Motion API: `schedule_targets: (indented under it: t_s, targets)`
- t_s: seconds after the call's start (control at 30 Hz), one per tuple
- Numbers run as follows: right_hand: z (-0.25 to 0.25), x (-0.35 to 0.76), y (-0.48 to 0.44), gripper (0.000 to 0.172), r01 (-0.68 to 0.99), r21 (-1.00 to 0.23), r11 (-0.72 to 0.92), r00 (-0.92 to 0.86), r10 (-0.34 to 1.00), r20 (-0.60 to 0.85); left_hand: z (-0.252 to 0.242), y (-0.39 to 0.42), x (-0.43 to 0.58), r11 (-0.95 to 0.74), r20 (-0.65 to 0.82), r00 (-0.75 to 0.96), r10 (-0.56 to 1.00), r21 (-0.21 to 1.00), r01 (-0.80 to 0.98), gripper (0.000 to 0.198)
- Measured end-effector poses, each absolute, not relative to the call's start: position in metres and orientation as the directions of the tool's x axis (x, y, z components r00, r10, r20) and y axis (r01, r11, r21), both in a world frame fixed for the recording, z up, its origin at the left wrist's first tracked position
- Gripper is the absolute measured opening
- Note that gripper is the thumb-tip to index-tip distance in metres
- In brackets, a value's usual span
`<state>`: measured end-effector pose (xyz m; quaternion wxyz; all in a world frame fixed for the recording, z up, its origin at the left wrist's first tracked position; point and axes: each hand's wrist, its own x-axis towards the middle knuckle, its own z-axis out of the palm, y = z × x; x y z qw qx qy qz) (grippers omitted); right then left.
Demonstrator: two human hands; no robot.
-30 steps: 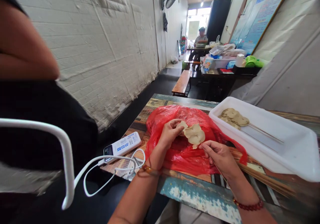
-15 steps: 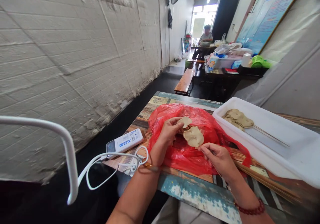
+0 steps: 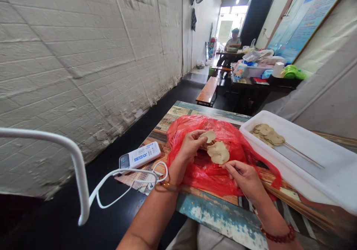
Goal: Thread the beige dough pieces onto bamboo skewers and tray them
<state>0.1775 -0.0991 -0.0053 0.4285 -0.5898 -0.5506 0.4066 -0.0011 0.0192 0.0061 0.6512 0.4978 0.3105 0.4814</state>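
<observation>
My left hand [image 3: 190, 146] pinches a round tan slice [image 3: 209, 135] over a red plastic bag [image 3: 206, 172] spread on the table. My right hand [image 3: 243, 177] is closed on a thin bamboo skewer that carries several tan slices [image 3: 219, 153] just above its fingers. The two hands are close together, the loose slice touching the top of the skewered ones. A white tray [image 3: 329, 175] to the right holds a finished skewer of slices [image 3: 267, 134].
A white power bank [image 3: 140, 155] with a looping white cable [image 3: 125, 179] lies on the table's left corner. Loose bamboo skewers [image 3: 295, 203] lie under the tray. A white curved bar [image 3: 75, 160] stands at the left. Benches, tables and a seated person [image 3: 233, 41] are far down the aisle.
A person in dark clothing at the far left has gone out of view. My hands stay over the red bag, the left bringing a loose slice onto the skewered ones.
</observation>
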Motion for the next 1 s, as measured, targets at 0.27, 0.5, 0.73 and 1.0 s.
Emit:
schedule_targets:
  t_s: [0.27, 0.5, 0.73, 1.0]
  targets:
    - [-0.004, 0.177, -0.098, 0.032, 0.32, -0.947, -0.041, 0.06, 0.998, -0.023, 0.006, 0.018, -0.001, 0.034, 0.076, 0.366, 0.928, 0.958, -0.286, 0.037]
    - [-0.006, 0.177, -0.096, 0.032, 0.339, -0.94, -0.032, 0.052, 0.999, -0.015, 0.012, 0.016, -0.001, -0.006, 0.111, 0.361, 0.926, 0.96, -0.279, 0.032]
    - [-0.008, 0.177, -0.096, 0.033, 0.336, -0.941, -0.042, 0.061, 0.998, -0.023, 0.017, 0.013, 0.005, -0.069, 0.122, 0.266, 0.956, 0.978, -0.197, 0.021]
    - [-0.007, 0.176, -0.095, 0.032, 0.326, -0.944, -0.048, 0.09, 0.996, -0.019, 0.011, 0.016, 0.007, -0.164, 0.187, 0.242, 0.952, 0.98, -0.11, 0.013]
